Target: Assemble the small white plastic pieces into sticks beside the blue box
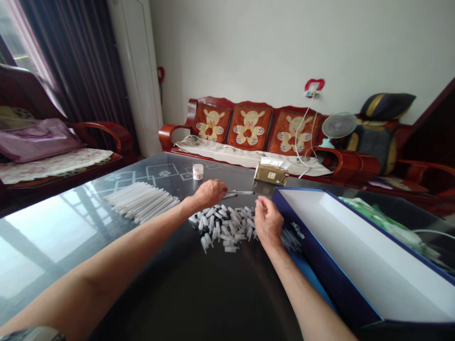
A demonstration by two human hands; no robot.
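My left hand (209, 193) is curled shut at the far edge of a heap of small white caps (223, 225) on the dark glass table (199, 293); its fingers touch a thin pen-like rod (241, 192) lying on the glass. My right hand (268, 221) rests on the right side of the heap, fingers pinched together; what they hold is hidden. A bundle of long white tubes (140, 201) lies to the left.
An open blue box with a white inside (359, 251) stands at the right. A small white jar (198, 171) and a tan packet (272, 174) sit further back. Red wooden sofas line the far wall and the left side.
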